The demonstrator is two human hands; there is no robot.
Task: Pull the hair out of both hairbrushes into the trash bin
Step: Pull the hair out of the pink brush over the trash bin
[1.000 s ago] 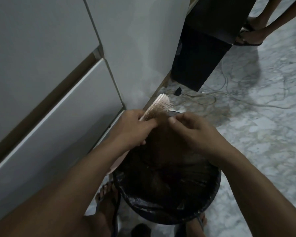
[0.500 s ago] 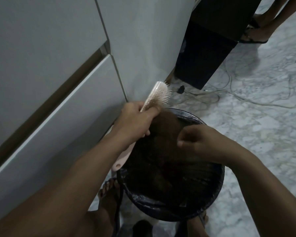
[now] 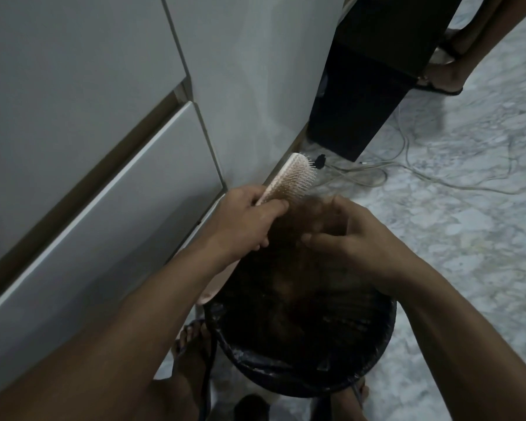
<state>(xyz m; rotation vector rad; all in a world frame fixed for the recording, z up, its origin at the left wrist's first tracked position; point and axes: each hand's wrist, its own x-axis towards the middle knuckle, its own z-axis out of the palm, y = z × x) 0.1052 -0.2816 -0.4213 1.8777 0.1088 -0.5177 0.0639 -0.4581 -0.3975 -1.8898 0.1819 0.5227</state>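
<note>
while the left hand (image 3: 243, 221) clamps round the neck of the pale hairbrush (image 3: 289, 180), the bristle head pokes out toward one o'clock, past the far rim of the black-lined trash bin (image 3: 377, 357). the right hand (image 3: 351, 238) hovers over the bin mouth with fingers (image 3: 322, 214) loosely spread and blurred; i can't tell whether any hair is pinched between them. risk, by my read: with the head hanging beyond the rim, any tuft tugged free could drift onto the marble floor (image 3: 468, 238) or into the cables (image 3: 407, 174) at one o'clock rather than the bin. a slack pinch could leave strands wound round the bristles too. bristles sit at eleven o'clock from the right fingertips, near but apart. only one brush is in view; the second isn't visible.
</note>
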